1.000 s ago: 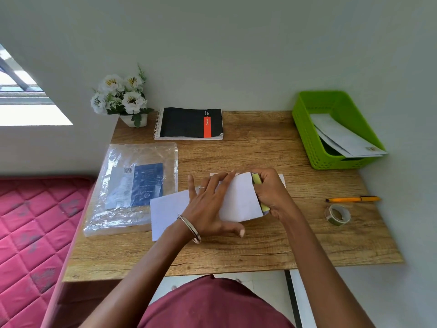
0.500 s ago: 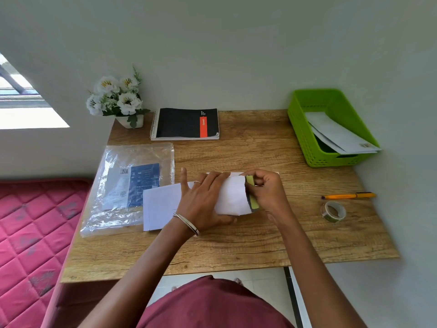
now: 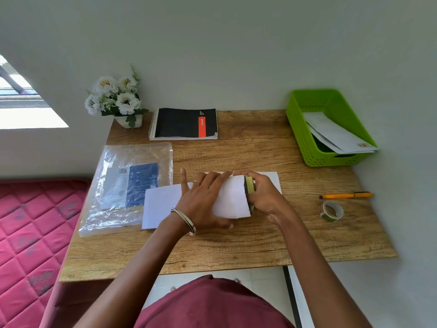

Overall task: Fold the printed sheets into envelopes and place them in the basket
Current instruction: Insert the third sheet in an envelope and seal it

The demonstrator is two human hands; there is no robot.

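From where I watch, far left on the desk point(image 3: 236, 247) lies a clear plastic packet point(image 3: 127, 185) with a blue printed insert, and behind it a small pot of white flowers point(image 3: 115, 98) and a black spiral notebook point(image 3: 184, 124) against the wall. Just right of the packet, a white envelope point(image 3: 160, 207) lies flat, its right part under my left hand point(image 3: 201, 202). That hand is spread, fingers straight and pressing down on the curled white sheet point(image 3: 233, 200) at the middle of the desk. The sheet bows up between the two hands, and its right edge meets my right hand point(image 3: 264, 197), whose fingers are curled round a yellow-green glue stick point(image 3: 249, 185) held at that edge. Another flat white sheet point(image 3: 274, 181) shows beneath and behind the right hand. Further right lie an orange pen point(image 3: 346, 196) and a roll of tape point(image 3: 331, 210), well apart from the work. At the far right back corner stands the green basket point(image 3: 305, 129), with a couple of finished white envelopes point(image 3: 340, 136) leaning in it.

I judge the task partly done: some envelopes are in the basket, this piece is mid-fold or mid-glue, and closing it and carrying it to the basket is left. Whether more sheets wait I cannot tell.
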